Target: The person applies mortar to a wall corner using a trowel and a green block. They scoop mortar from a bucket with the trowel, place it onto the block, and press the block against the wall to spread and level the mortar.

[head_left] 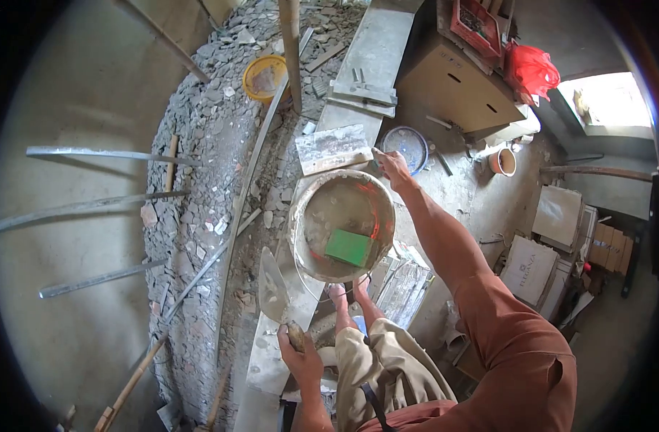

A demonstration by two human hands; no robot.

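My left hand (298, 351) grips the wooden handle of a pointed trowel (272, 284), whose blade points away from me over a cement-covered ledge (268, 360). My right arm reaches forward, and my right hand (391, 165) closes on the right end of a flat plaster-smeared float (332, 148) lying on the ledge. Between the hands sits a round mortar-stained bucket (308, 216) with a green sponge (349, 246) inside. My bare feet (347, 291) stand just below the bucket.
Grey rubble (200, 180) fills the floor to the left, crossed by metal rods and wooden sticks. A yellow bucket (265, 75) sits far back. A blue-rimmed bowl (409, 146), cardboard box (459, 90), red crate (477, 25), red bag (531, 68) and tile boxes (531, 266) lie right.
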